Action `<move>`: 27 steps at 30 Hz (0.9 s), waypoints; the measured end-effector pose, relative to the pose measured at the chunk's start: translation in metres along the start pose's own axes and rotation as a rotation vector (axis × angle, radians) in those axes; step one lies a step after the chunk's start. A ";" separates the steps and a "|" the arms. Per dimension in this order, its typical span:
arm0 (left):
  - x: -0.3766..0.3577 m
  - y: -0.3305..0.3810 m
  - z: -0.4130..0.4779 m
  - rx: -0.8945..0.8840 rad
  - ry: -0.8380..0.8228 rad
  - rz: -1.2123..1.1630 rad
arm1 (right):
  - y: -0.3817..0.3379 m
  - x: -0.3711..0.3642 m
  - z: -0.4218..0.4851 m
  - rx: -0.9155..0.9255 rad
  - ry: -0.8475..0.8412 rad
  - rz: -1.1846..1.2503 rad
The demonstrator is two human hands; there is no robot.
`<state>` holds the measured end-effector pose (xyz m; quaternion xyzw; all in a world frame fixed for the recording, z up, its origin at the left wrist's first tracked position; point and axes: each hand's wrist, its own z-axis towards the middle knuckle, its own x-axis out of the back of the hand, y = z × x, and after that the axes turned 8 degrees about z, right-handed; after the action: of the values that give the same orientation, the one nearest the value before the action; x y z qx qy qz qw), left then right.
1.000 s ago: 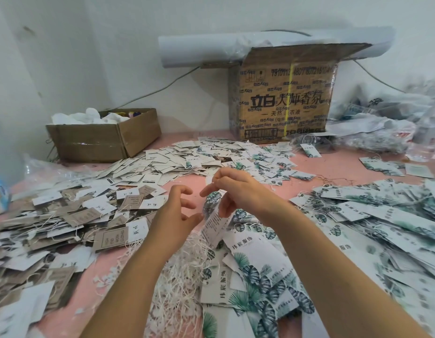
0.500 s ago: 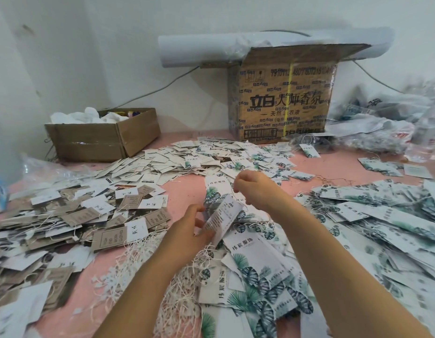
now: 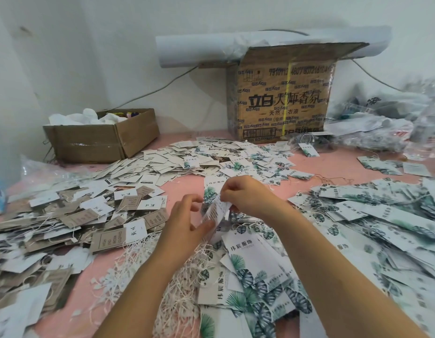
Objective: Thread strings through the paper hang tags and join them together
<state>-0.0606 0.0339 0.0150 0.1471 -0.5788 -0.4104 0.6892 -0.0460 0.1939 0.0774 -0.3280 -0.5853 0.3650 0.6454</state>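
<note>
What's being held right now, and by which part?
A paper hang tag: the right hand pinches its upper end; the left hand holds its lower end.

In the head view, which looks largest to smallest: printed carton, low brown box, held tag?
1. printed carton
2. low brown box
3. held tag
The tag is nearest the camera yet looks smallest, so the order is safe.
</note>
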 end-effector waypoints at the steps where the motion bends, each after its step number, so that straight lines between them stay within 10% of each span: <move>1: 0.001 0.002 0.000 -0.023 0.023 -0.010 | -0.001 0.000 0.000 0.020 0.000 -0.015; 27: 0.001 0.030 -0.008 -0.254 0.199 0.309 | -0.015 0.001 -0.004 0.056 0.004 -0.040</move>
<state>-0.0416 0.0496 0.0337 0.0087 -0.4673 -0.3529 0.8106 -0.0410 0.1872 0.0899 -0.2986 -0.5803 0.3675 0.6626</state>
